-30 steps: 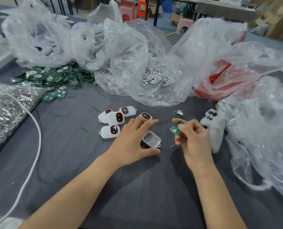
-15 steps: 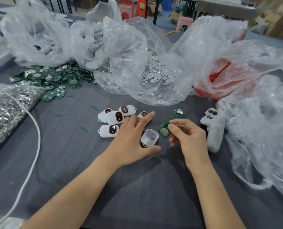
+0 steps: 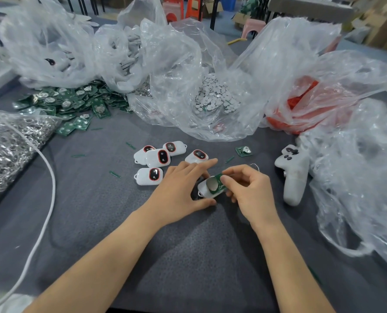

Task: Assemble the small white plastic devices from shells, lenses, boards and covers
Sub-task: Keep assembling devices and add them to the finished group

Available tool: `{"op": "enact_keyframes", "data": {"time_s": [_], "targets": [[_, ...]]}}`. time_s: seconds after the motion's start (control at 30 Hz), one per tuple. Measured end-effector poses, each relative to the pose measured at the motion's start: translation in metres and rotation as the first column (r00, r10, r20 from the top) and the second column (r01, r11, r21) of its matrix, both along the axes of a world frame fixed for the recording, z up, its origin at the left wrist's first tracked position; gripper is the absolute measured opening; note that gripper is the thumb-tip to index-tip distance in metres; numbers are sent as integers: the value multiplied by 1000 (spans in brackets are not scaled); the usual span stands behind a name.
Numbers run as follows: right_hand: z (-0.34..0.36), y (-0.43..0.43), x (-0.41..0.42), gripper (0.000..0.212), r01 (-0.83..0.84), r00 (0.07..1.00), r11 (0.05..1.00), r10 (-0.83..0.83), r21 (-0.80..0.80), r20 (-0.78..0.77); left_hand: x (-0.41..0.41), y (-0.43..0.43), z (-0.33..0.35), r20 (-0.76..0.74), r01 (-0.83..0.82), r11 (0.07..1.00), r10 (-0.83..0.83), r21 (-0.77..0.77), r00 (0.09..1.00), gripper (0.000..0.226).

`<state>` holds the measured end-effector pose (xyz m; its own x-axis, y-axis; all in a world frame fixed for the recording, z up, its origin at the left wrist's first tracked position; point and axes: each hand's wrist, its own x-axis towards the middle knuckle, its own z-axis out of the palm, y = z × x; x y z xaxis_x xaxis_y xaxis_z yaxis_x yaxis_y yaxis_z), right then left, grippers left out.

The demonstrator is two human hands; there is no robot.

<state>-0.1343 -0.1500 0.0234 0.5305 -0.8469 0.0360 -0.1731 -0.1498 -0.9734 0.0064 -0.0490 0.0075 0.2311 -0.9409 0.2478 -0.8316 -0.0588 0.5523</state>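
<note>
Left hand [image 3: 183, 188] holds an open white shell [image 3: 207, 193] on the grey table [image 3: 188, 249], with the thumb at its near edge and the fingers spread over its far side. Right hand [image 3: 249, 190] pinches a green circuit board [image 3: 220, 180] between thumb and forefinger, tilted into the shell's open top. Just beyond the left hand lie five closed shells with red-ringed lenses [image 3: 158, 157]. A spare board [image 3: 243, 151] lies apart to the right. Behind, a clear plastic bag [image 3: 179, 71] holds small white discs [image 3: 212, 98]. A second bag [image 3: 328, 71] to its right holds red parts [image 3: 300, 102], and a third bag [image 3: 36, 119] at far left holds metal rings [image 3: 5, 150]. Loose green boards [image 3: 70, 102] are heaped on the table beside it.
</note>
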Motion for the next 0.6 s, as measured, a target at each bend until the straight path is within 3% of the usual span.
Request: {"op": "enact_keyframes", "data": {"time_s": [0.6], "targets": [[-8,0,2,20,-54,993,985,36,-166,-114,0,-1,-2,37,16,999,-17,28,999,79]]}}
